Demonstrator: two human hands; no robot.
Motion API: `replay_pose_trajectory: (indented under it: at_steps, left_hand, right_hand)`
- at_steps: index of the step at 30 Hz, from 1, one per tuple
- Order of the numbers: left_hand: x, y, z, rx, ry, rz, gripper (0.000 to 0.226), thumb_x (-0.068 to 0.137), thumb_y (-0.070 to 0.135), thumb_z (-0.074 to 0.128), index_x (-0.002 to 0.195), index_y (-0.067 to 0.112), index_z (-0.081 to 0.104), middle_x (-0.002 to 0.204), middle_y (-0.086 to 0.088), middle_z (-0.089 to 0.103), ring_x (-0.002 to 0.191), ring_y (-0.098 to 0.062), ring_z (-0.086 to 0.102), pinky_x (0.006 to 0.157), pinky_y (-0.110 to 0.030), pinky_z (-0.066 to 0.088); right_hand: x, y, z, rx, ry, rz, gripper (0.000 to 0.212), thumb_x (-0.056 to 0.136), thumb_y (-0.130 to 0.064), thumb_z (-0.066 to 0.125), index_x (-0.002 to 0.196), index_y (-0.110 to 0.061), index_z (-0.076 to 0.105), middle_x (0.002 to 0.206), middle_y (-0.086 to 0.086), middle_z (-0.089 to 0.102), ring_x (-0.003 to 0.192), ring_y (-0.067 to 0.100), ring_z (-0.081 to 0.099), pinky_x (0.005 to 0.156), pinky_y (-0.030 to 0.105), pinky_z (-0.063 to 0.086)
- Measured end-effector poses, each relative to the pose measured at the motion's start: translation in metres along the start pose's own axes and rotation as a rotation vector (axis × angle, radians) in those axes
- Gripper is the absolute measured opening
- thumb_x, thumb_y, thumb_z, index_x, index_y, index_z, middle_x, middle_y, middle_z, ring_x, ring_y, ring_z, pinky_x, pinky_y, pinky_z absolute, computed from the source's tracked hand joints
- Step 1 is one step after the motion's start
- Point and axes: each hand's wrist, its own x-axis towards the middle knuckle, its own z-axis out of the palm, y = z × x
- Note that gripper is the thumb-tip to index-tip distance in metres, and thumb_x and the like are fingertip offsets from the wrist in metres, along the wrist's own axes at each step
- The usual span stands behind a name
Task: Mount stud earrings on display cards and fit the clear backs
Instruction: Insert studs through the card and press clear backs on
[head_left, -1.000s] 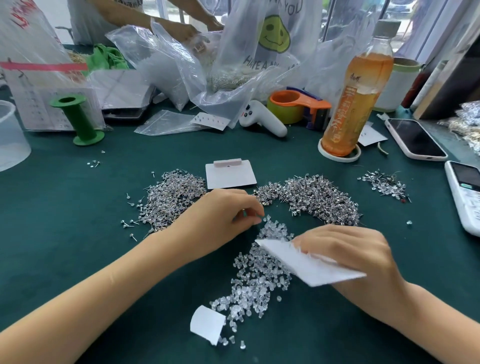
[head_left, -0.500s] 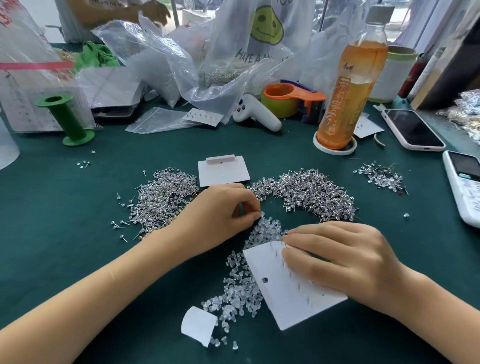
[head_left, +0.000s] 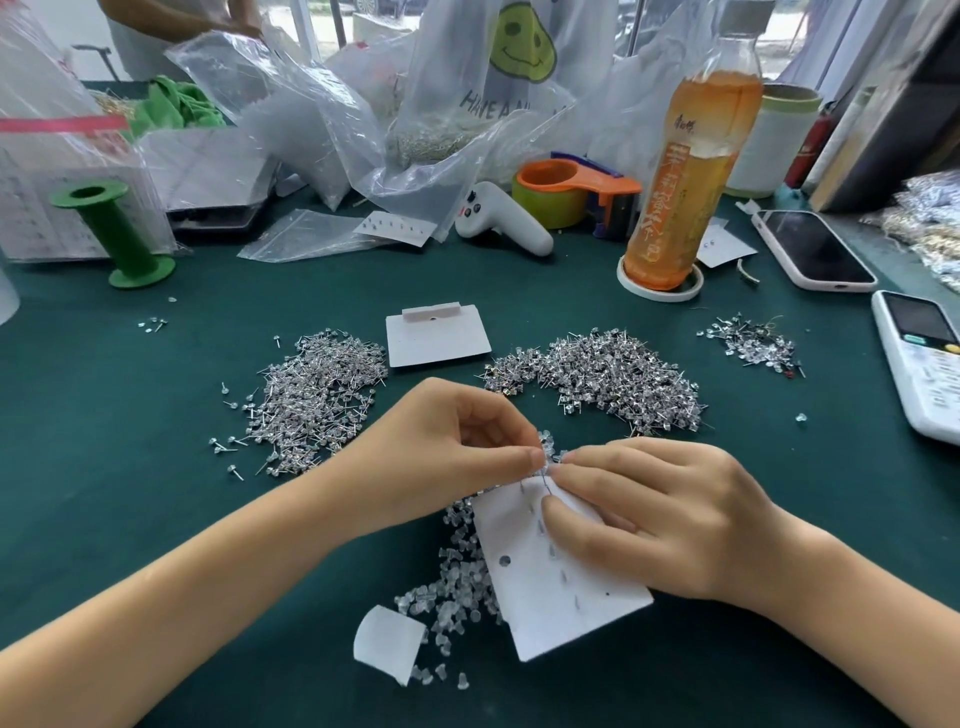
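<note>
While the bag (head_left: 519, 57) reads "HAVE A N", your left grip (head_left: 447, 447) pinches something tiny at the card (head_left: 550, 587) edge your right grip (head_left: 660, 514) clasps.

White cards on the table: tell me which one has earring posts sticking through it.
The card under the right hand, lying on the clear backs. The card by the stud piles shows none.
</note>
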Motion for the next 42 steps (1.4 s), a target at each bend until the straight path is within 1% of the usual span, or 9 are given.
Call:
replay_pose_trajectory:
  at_steps: [3,6,10,15,21,27,31,34,42]
  left_hand:
    - [-0.0024,0.0014,0.0012,-0.007,0.003,-0.023,0.004,0.081,0.017,0.073,0.078,0.014,0.073,0.079,-0.010,0.072,0.067,-0.010,0.060,0.067,-0.025,0.047]
    - [-0.0033,0.0018,0.0024,0.001,0.005,-0.023,0.005,0.082,0.018,0.072,0.078,0.014,0.072,0.077,-0.010,0.072,0.066,-0.009,0.059,0.065,-0.024,0.046]
    - [-0.0035,0.0007,0.0024,0.003,-0.009,-0.015,0.005,0.082,0.017,0.071,0.078,0.014,0.072,0.072,-0.001,0.069,0.064,-0.007,0.057,0.061,-0.019,0.045]
    - [-0.0060,0.0002,0.0035,0.042,-0.009,0.021,0.005,0.082,0.017,0.070,0.078,0.015,0.072,0.071,-0.003,0.070,0.061,-0.005,0.057,0.059,-0.017,0.045]
    - [-0.0071,-0.0004,0.0041,0.066,0.001,0.048,0.005,0.082,0.016,0.072,0.077,0.015,0.073,0.066,0.005,0.069,0.057,0.000,0.055,0.056,-0.011,0.042]
    - [-0.0079,0.0003,0.0045,0.072,-0.016,0.069,0.004,0.082,0.017,0.071,0.079,0.015,0.073,0.072,-0.002,0.072,0.061,-0.003,0.057,0.058,-0.014,0.045]
    - [-0.0075,0.0021,0.0040,0.065,-0.037,0.078,0.004,0.083,0.016,0.071,0.081,0.013,0.073,0.072,-0.004,0.071,0.059,-0.004,0.054,0.056,-0.014,0.042]
    - [-0.0073,0.0024,0.0040,0.056,-0.043,0.084,0.004,0.082,0.016,0.072,0.081,0.012,0.073,0.069,-0.002,0.069,0.058,-0.003,0.054,0.055,-0.013,0.042]
    - [-0.0065,0.0021,0.0035,0.029,-0.074,0.078,0.006,0.082,0.014,0.071,0.082,0.008,0.072,0.065,0.007,0.066,0.055,0.001,0.053,0.053,-0.010,0.040]
  right_hand:
    - [0.0008,-0.0005,-0.0005,0.005,-0.007,0.011,0.014,0.079,-0.001,0.070,0.085,-0.014,0.071,0.077,0.006,0.071,0.073,0.021,0.070,0.063,0.031,0.057]
    - [0.0017,-0.0013,-0.0008,0.006,-0.027,0.017,0.014,0.078,-0.001,0.072,0.080,-0.014,0.074,0.076,0.005,0.071,0.073,0.020,0.070,0.062,0.031,0.057]
    - [0.0020,-0.0016,-0.0005,0.008,-0.037,0.027,0.016,0.075,0.001,0.073,0.081,-0.014,0.075,0.075,0.005,0.071,0.072,0.020,0.069,0.060,0.031,0.056]
    - [0.0015,-0.0027,0.0001,0.003,-0.034,0.017,0.014,0.077,0.000,0.072,0.081,-0.013,0.074,0.075,0.006,0.071,0.071,0.021,0.069,0.061,0.031,0.057]
    - [0.0003,-0.0046,0.0002,-0.011,-0.041,0.015,0.015,0.077,0.001,0.072,0.081,-0.013,0.073,0.074,0.006,0.070,0.069,0.021,0.068,0.062,0.031,0.056]
    - [0.0010,-0.0045,-0.0009,-0.026,-0.029,0.010,0.015,0.077,0.002,0.071,0.079,-0.013,0.073,0.072,0.007,0.069,0.066,0.022,0.066,0.061,0.031,0.056]
    - [0.0006,-0.0046,-0.0007,-0.033,-0.022,0.008,0.014,0.075,0.002,0.075,0.080,-0.012,0.073,0.070,0.007,0.068,0.065,0.023,0.066,0.059,0.031,0.055]
    - [0.0006,-0.0047,-0.0005,-0.039,-0.017,0.007,0.015,0.075,0.001,0.075,0.083,-0.011,0.071,0.071,0.008,0.069,0.065,0.024,0.066,0.059,0.031,0.055]
    - [0.0007,-0.0056,-0.0018,-0.051,-0.014,-0.004,0.013,0.074,0.001,0.076,0.080,-0.011,0.073,0.072,0.008,0.069,0.064,0.024,0.065,0.060,0.031,0.056]
